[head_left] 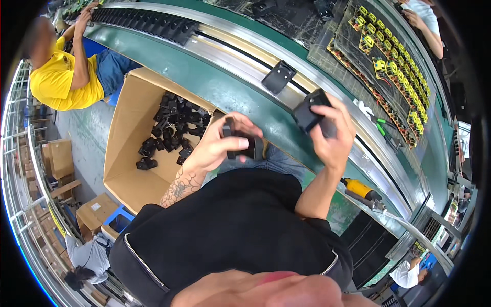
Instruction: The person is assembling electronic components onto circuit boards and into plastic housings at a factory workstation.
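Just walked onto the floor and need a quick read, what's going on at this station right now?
A person in a black top sits at a green conveyor line. Their left hand grips a small black plastic part, and their right hand holds up another black housing. An open cardboard box to their left holds a heap of similar black parts. One black piece rides on the belt's rail. A co-worker in yellow works further along the line.

Beside a green conveyor belt (225,87), the person's left hand (217,148) grips a black plastic part (240,145) while the right hand (335,138) holds another black part (309,113) above a cardboard box (128,128) of similar pieces.
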The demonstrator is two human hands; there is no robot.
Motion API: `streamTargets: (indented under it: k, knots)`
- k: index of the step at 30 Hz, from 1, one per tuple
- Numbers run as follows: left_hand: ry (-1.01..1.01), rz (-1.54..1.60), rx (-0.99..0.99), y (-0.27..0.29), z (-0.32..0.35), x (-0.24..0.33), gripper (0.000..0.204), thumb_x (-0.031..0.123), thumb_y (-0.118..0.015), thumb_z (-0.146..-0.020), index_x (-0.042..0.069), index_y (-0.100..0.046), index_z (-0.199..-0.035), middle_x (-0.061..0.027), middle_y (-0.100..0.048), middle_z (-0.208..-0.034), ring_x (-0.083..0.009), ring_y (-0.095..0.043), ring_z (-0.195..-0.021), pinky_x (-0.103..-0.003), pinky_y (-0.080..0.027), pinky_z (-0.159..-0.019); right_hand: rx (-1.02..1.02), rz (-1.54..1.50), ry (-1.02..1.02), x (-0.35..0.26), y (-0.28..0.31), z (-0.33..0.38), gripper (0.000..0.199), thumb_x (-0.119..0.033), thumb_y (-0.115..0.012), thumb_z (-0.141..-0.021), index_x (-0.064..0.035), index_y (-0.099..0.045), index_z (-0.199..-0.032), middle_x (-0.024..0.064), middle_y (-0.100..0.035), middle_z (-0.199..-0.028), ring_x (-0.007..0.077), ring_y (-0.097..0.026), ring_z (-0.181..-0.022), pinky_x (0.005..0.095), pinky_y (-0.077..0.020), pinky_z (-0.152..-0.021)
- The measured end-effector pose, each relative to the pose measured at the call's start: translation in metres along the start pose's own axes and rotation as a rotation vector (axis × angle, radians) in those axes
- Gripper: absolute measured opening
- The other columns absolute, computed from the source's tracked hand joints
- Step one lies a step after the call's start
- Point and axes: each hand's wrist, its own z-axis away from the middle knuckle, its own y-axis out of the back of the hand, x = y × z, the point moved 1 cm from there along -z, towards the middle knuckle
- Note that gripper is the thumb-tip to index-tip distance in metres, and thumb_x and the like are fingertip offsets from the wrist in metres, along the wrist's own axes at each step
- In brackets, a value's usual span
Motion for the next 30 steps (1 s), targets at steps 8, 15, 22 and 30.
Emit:
streamTargets:
  k: [8, 15, 22, 30]
  knots:
    - [-0.172, 0.290, 0.298, -0.003, -0.014, 0.015, 0.040, 0.010, -0.057, -0.090, 0.002, -0.052, -0.128, -0.0238, -0.052, -0.136, -0.0338, -0.057, -0.118, -0.050, -0.053, -0.093, 0.000, 0.276, 0.121, 0.029, -0.008, -0.015, 0.031, 0.000, -0.067, -0.071, -0.0076, -0.070, -0.101, 0.0122, -0.062, -0.132, 0.0301, -0.056, -0.122, 0.0406, -0.0387, -0.107]
    - [-0.142, 0.390, 0.214, -0.038, -0.022, 0.008, 0.025, 0.010, -0.056, -0.093, 0.002, -0.054, -0.117, -0.0240, -0.054, -0.135, -0.0326, -0.059, -0.116, -0.047, -0.055, -0.091, -0.222, -0.206, 0.155, -0.016, -0.016, -0.008, 0.024, 0.001, -0.072, -0.073, -0.0061, -0.070, -0.096, 0.0106, -0.063, -0.129, 0.0286, -0.059, -0.111, 0.0370, -0.0469, -0.096]
    - [-0.278, 0.167, 0.157, -0.040, -0.033, 0.009, 0.012, 0.018, -0.053, -0.096, 0.007, -0.050, -0.099, -0.0211, -0.060, -0.115, -0.0288, -0.063, -0.097, -0.040, -0.055, -0.079, -0.244, -0.253, 0.194, 0.007, 0.004, 0.006, 0.026, -0.002, -0.081, -0.067, -0.0027, -0.069, -0.090, 0.0156, -0.066, -0.121, 0.0304, -0.062, -0.105, 0.0336, -0.0508, -0.082]
    - [-0.455, -0.577, 0.446, -0.019, -0.092, 0.084, 0.023, 0.020, -0.064, -0.095, 0.006, -0.056, -0.111, -0.0120, -0.060, -0.099, -0.0209, -0.058, -0.080, -0.030, -0.050, -0.073, -0.112, -0.148, 0.033, 0.024, 0.050, 0.010, 0.017, 0.003, -0.074, -0.073, -0.0019, -0.068, -0.088, 0.0163, -0.066, -0.120, 0.0283, -0.062, -0.099, 0.0336, -0.0499, -0.085]
